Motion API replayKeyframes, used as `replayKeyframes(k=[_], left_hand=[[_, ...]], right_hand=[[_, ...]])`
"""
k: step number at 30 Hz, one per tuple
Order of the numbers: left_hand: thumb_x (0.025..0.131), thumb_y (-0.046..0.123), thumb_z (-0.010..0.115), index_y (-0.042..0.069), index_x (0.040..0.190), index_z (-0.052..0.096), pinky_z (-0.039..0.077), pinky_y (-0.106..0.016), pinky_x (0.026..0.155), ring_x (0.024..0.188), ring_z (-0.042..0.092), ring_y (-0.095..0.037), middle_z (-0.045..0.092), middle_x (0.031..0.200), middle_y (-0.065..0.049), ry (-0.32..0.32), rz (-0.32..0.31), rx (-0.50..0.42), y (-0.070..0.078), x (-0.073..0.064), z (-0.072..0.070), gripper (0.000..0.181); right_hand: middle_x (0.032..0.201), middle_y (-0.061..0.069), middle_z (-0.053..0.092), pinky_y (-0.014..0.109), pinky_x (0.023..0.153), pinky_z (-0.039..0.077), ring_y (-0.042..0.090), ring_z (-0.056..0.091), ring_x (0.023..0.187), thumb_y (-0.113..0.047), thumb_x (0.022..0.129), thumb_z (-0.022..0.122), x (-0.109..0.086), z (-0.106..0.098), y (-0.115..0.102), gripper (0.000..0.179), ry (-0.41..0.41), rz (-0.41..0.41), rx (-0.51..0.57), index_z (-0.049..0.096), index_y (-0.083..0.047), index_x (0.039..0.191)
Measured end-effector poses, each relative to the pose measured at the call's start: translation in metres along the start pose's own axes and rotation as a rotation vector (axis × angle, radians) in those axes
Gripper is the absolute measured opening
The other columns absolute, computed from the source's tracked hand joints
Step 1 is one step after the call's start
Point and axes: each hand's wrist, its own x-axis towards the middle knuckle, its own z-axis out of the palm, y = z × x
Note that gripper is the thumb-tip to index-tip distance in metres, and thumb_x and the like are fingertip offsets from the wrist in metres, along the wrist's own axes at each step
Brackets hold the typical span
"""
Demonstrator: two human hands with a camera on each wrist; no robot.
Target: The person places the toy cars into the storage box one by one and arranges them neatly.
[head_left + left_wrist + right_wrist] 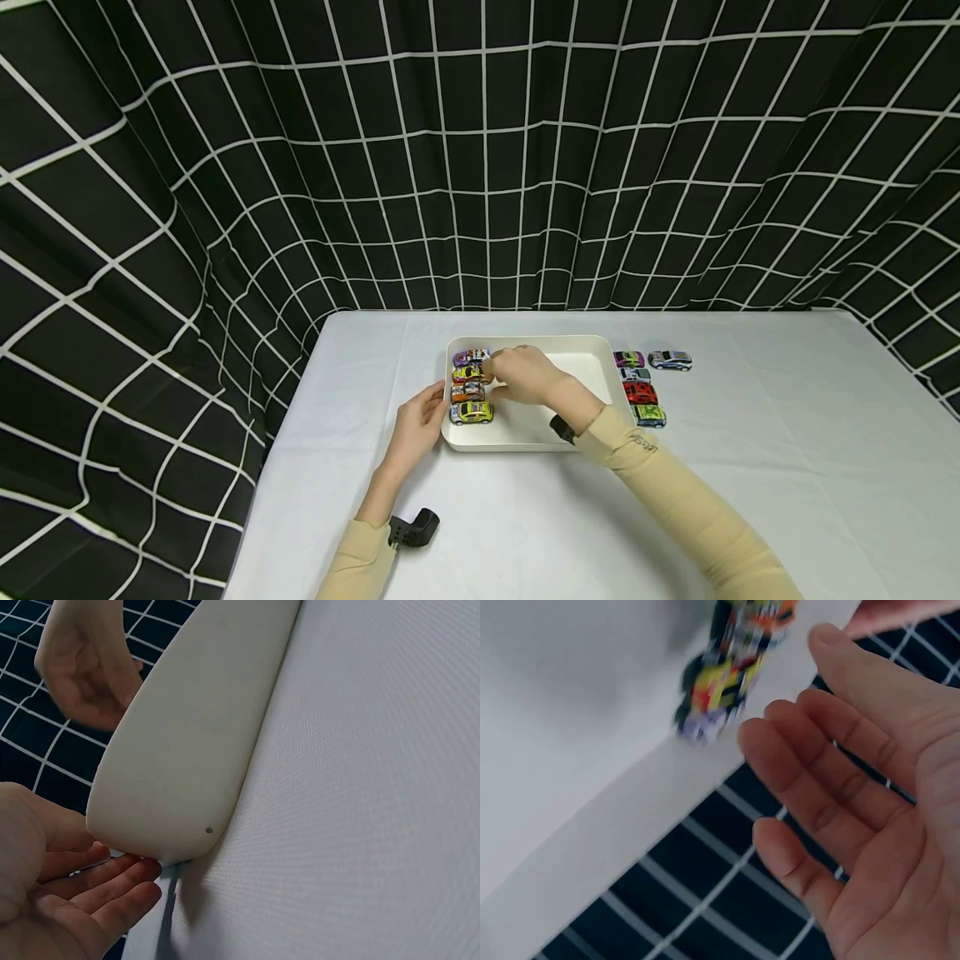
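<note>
A white tray (551,343) lies on the table. Along its left side, several toy cars stand in a column: a purple-and-white car (471,357), a yellow-and-red car (468,374), an orange-and-white car (468,392) and a yellow-green car (472,412). My left hand (417,421) is at the tray's left wall; in the left wrist view its loosely extended fingers (124,889) are right at the tray corner. My right hand (527,375) hovers over the tray beside the upper cars. In the right wrist view its fingers (780,754) are spread and slightly bent, with nothing between them.
Right of the tray, more toy cars lie on the white-covered table (787,433): a purple-and-green car (629,359), a silver car (635,376), a red car (640,393), a green car (648,416) and a blue-and-white car (671,360). A black gridded curtain (510,183) hangs behind.
</note>
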Motion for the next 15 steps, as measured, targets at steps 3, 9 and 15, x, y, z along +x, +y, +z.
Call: replayKeyframes(k=[3,9,15], left_hand=[[0.091,-0.003,0.053,-0.013,0.126,0.047,0.051,-0.029,0.09,0.103,0.059,-0.035,0.057,0.115,-0.029,0.001,0.011,-0.002,-0.001,0.0,0.001,0.037],[0.091,-0.002,0.053,-0.011,0.127,0.047,0.051,-0.027,0.09,0.103,0.06,-0.033,0.058,0.115,-0.027,0.006,-0.005,0.007,-0.001,0.0,0.001,0.038],[0.09,-0.003,0.053,-0.012,0.127,0.047,0.051,-0.029,0.09,0.103,0.059,-0.034,0.057,0.116,-0.028,0.006,-0.008,-0.006,0.0,0.0,0.001,0.038]], right_hand=[[0.077,-0.001,0.063,0.031,0.059,0.051,0.013,0.058,0.067,-0.022,0.076,0.076,-0.016,-0.009,0.016,0.018,0.054,0.003,-0.016,0.064,-0.01,0.082],[0.072,-0.001,0.059,0.029,0.054,0.047,0.009,0.051,0.059,-0.017,0.076,0.076,-0.053,-0.021,0.051,0.016,0.124,0.082,-0.007,0.062,-0.011,0.079],[0.071,-0.003,0.057,0.027,0.052,0.045,0.01,0.051,0.061,-0.011,0.076,0.076,-0.09,-0.019,0.079,0.014,0.142,0.171,0.029,0.062,-0.009,0.08]])
